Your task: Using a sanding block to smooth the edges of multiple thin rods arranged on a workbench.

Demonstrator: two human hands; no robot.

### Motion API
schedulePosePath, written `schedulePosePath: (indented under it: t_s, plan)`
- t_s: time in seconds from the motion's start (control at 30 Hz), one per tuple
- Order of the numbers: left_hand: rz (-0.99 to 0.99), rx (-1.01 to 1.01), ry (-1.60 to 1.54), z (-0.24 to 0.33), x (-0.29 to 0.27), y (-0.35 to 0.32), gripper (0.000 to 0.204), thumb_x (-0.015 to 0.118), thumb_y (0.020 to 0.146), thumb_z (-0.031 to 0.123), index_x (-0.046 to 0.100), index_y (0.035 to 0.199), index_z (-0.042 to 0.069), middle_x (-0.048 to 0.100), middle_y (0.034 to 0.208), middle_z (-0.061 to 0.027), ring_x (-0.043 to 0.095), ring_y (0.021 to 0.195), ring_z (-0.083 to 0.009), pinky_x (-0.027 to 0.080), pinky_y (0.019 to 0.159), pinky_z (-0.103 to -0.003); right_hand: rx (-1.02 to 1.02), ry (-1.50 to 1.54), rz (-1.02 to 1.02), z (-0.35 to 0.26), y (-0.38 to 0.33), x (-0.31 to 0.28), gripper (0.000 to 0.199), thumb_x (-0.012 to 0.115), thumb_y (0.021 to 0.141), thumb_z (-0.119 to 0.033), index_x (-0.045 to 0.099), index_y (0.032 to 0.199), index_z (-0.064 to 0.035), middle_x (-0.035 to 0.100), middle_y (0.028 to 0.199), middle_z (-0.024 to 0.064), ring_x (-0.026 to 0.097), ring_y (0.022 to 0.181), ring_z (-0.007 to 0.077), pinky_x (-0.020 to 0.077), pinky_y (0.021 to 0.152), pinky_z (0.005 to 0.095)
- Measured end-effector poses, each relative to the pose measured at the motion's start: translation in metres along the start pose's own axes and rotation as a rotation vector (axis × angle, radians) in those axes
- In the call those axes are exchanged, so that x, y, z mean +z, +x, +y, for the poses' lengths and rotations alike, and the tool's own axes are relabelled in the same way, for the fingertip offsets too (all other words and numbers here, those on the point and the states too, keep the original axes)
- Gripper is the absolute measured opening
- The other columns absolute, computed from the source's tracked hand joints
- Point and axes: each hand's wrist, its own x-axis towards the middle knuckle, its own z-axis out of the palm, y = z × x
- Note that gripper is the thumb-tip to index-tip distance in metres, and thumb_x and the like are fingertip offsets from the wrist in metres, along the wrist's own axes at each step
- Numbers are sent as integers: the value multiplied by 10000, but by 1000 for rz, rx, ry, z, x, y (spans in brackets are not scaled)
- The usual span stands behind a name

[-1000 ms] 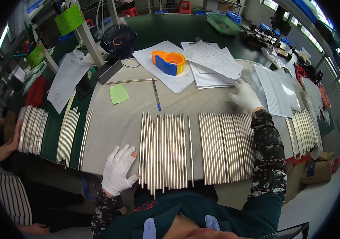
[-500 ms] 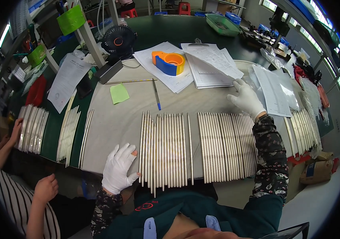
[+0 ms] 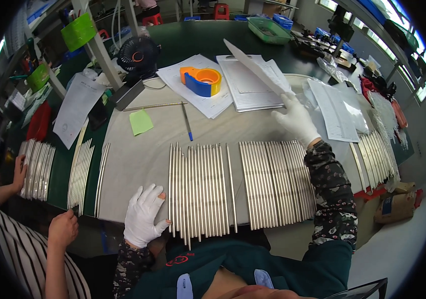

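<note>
My right hand [image 3: 297, 120], in a white glove, pinches the near corner of a paper sheet [image 3: 254, 66]. That sheet stands tilted up over a clipboard's stack of printed papers [image 3: 255, 102]. My left hand [image 3: 142, 217], gloved with the thumb tip and one fingertip bare, rests with fingers apart at the left side of a row of thin metal rods [image 3: 200, 189]. A single rod [image 3: 232, 189] lies apart to the right of that row. Further right is a tighter block of metal rods [image 3: 275, 184], partly beside my right forearm.
A tape dispenser [image 3: 202, 82], a pen [image 3: 187, 122] and a green sticky note [image 3: 140, 122] lie beyond the rods. More rod bundles [image 3: 81, 174] are at the left, near a co-worker's hand [image 3: 63, 228]. A fan [image 3: 138, 55] stands behind. Rods [image 3: 374, 157] and papers [image 3: 333, 109] lie right.
My right hand has raised the sheet, which now stands steeper above the clipboard. My left hand stays beside the rods. The whole view has shifted slightly; the co-worker's near hand has moved right.
</note>
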Motion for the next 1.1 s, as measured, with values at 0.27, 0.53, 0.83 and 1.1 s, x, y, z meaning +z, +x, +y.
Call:
schedulePosePath:
  t_s: [0.27,0.53,0.83,1.1]
  plan:
    - [-8,-44,3,4,1,5,736,433,891,642,533,1239,1,536,1285,-193,485,1217,-404,324,1048,-561,-91,-145,-154,3,-10,-10,495,599,799,-228,585,1261,-53,521,1311,238,554,1145,381,450,989,393]
    - [10,-60,45,2,-1,1,691,501,852,615,561,1181,10,536,1287,-153,472,1239,-359,325,1066,-522,-543,101,-61,-59,11,40,380,540,791,-40,609,1163,-2,625,1116,166,587,1042,352,482,897,417]
    - [-47,-56,36,-2,-4,2,700,566,794,605,569,1197,32,525,1308,-135,462,1258,-332,320,1084,-493,-399,-36,-131,-97,47,109,291,552,768,-68,702,1017,-87,653,1034,155,616,1010,324,479,900,403]
    - [-49,-44,17,-3,-4,1,720,569,791,613,564,1208,26,520,1313,-148,457,1261,-341,320,1083,-501,-387,-63,-220,-99,50,105,287,543,783,-75,701,1021,-73,675,1000,146,629,991,324,489,885,407]
